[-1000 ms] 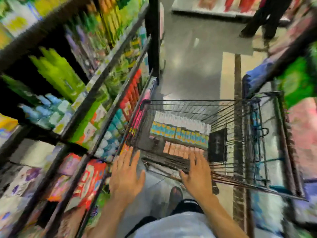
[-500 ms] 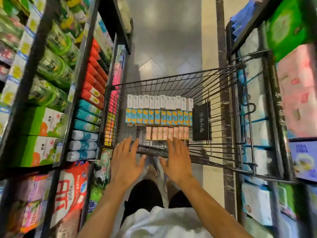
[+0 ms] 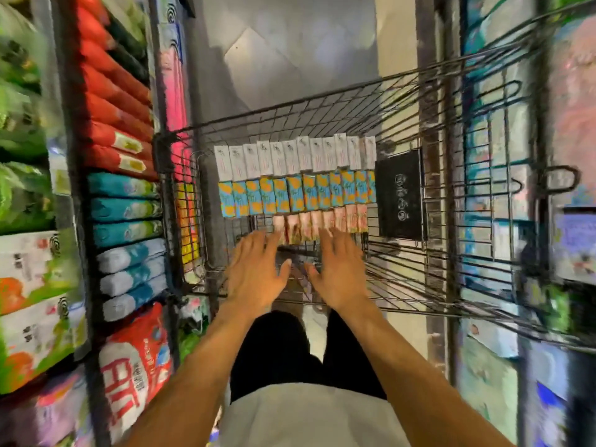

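Note:
A black wire shopping cart [image 3: 403, 75] stands in a narrow aisle in front of me. Inside it lie three rows of small boxes: white boxes [image 3: 290, 158] at the far side, blue-and-orange boxes [image 3: 290, 196] in the middle, pink boxes [image 3: 325, 225] nearest me. A black card [image 3: 399, 195] leans at the right end of the rows. My left hand [image 3: 254, 275] and my right hand [image 3: 338, 272] reach out side by side over the cart's near edge, fingers straight and spread, holding nothing. The fingertips are close to the pink boxes.
A shelf rack on the left holds red packs [image 3: 113, 101], teal packs [image 3: 124, 208], pale blue packs [image 3: 132, 279] and a red-and-white bag [image 3: 135, 366]. Another rack [image 3: 529, 221] with blurred goods stands close on the right. Grey tiled floor [image 3: 283, 50] lies beyond the cart.
The view has tilted down and closer to the cart. Both hands have come nearer together and moved forward over the near edge toward the pink boxes.

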{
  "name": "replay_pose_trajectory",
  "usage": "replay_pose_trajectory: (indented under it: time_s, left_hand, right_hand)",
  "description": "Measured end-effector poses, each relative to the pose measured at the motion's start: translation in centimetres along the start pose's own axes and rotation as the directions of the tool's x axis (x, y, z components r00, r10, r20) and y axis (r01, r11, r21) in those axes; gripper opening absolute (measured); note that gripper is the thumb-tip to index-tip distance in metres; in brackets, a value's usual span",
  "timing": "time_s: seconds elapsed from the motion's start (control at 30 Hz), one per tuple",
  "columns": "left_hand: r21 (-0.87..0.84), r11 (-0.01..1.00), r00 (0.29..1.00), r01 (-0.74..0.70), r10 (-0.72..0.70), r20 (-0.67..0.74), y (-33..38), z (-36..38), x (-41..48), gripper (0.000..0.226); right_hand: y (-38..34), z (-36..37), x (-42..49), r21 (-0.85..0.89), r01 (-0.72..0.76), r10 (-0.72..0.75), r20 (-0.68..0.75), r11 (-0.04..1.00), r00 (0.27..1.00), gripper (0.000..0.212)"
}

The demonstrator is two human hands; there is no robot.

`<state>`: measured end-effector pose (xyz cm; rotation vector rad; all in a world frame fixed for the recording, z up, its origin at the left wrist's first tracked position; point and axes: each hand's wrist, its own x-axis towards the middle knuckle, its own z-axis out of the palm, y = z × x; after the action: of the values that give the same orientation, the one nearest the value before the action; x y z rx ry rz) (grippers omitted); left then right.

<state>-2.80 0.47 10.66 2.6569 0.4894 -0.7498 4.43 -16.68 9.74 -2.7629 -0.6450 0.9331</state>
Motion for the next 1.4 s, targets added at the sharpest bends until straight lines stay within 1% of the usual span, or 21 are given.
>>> replay_pose_trajectory:
  time_s: [0.1,0.17,0.27,0.33,0.37,0.47,0.57,0.63,0.73,0.8,0.87,0.97,1.0,1.03,1.1,1.13,1.2,1.23,1.3,1.4]
  left_hand:
    - [0.003,1.0,0.999,-0.019,0.019,0.027,-0.6,1.5,2.4,0.069]
    - [-0.01,1.0,0.998,0.0,0.001,0.059,-0.9,2.9,4.0,0.071]
    - [-0.064,0.997,0.998,0.035,-0.031,0.063,-1.9,5.6,6.2,0.072]
    - [-0.092,0.993,0.995,0.073,-0.066,0.072,-2.6,7.7,7.8,0.07]
    - [-0.093,0.991,0.991,0.095,-0.086,0.099,-2.9,8.5,8.7,0.067]
    - [-0.075,0.981,0.959,0.178,-0.156,0.236,-3.3,10.4,11.3,0.059]
    - [-0.117,0.961,0.944,0.252,-0.217,0.25,-3.9,12.0,13.3,0.051]
    - [-0.167,0.941,0.937,0.293,-0.248,0.247,-4.4,13.3,14.2,0.048]
    - [-0.27,0.902,0.931,0.338,-0.279,0.236,-4.8,14.9,15.1,0.054]
    - [-0.344,0.871,0.93,0.351,-0.28,0.239,-4.9,16.0,15.5,0.05]
    - [-0.437,0.818,0.924,0.374,-0.29,0.248,-5.0,16.9,15.7,0.042]
    - [-0.592,0.717,0.93,0.367,-0.288,0.228,-5.3,17.2,15.9,0.037]
    - [-0.628,0.69,0.933,0.359,-0.28,0.226,-5.4,17.0,16.0,0.035]
    - [-0.642,0.67,0.927,0.373,-0.288,0.238,-5.5,17.2,16.1,0.031]
    - [-0.611,0.663,0.901,0.433,-0.329,0.281,-5.5,17.1,16.5,0.021]
    - [-0.582,0.656,0.877,0.48,-0.364,0.313,-5.6,17.2,16.7,0.022]
    - [-0.569,0.601,0.827,0.562,-0.421,0.372,-6.1,17.3,16.9,0.028]
    - [-0.582,0.573,0.816,0.577,-0.426,0.39,-6.4,17.3,16.9,0.036]
    - [-0.615,0.538,0.817,0.576,-0.401,0.415,-7.2,17.4,16.8,0.049]
    - [-0.639,0.529,0.829,0.558,-0.366,0.422,-8.2,17.4,16.3,0.051]
  right_hand:
    - [-0.1,1.5,2.6,0.032,-0.015,0.015,0.027,0.999,1.0,0.079]
    - [0.2,2.9,4.3,0.065,-0.018,0.014,0.054,0.998,0.998,0.078]
    - [1.0,5.3,7.1,0.104,-0.035,0.026,0.086,0.994,0.996,0.074]
    - [1.6,7.1,8.8,0.143,-0.052,0.036,0.112,0.988,0.993,0.072]
    - [1.9,7.9,9.5,0.168,-0.065,0.044,0.128,0.984,0.991,0.071]
    - [2.7,9.6,11.5,0.221,-0.071,0.028,0.192,0.973,0.981,0.066]
    - [3.4,11.2,12.8,0.247,-0.091,0.035,0.223,0.965,0.974,0.066]
    - [3.8,12.5,13.2,0.276,-0.081,0.026,0.197,0.958,0.98,0.064]
    - [4.2,14.7,14.0,0.326,-0.105,0.047,0.181,0.94,0.982,0.046]
    - [3.9,15.4,14.7,0.348,-0.115,0.05,0.189,0.931,0.981,0.042]
    - [3.4,15.8,15.4,0.337,-0.13,0.075,0.171,0.932,0.982,0.041]
    - [2.5,16.3,15.9,0.301,-0.175,0.152,0.099,0.937,0.983,0.028]
    - [2.2,16.4,15.9,0.296,-0.192,0.177,0.076,0.936,0.981,0.028]
    - [1.8,16.5,15.8,0.296,-0.21,0.202,0.06,0.932,0.978,0.029]
    - [1.2,16.6,15.5,0.315,-0.245,0.247,0.035,0.917,0.969,0.029]
    - [0.9,16.7,15.4,0.327,-0.256,0.264,0.022,0.91,0.964,0.029]
    - [0.4,16.9,15.0,0.351,-0.281,0.296,0.011,0.893,0.955,0.032]
    - [0.0,17.1,14.8,0.358,-0.286,0.304,0.006,0.889,0.953,0.035]
    - [-0.6,17.5,14.5,0.353,-0.294,0.321,-0.017,0.888,0.947,0.042]
    - [-1.3,18.2,14.6,0.319,-0.321,0.343,-0.013,0.892,0.939,0.049]
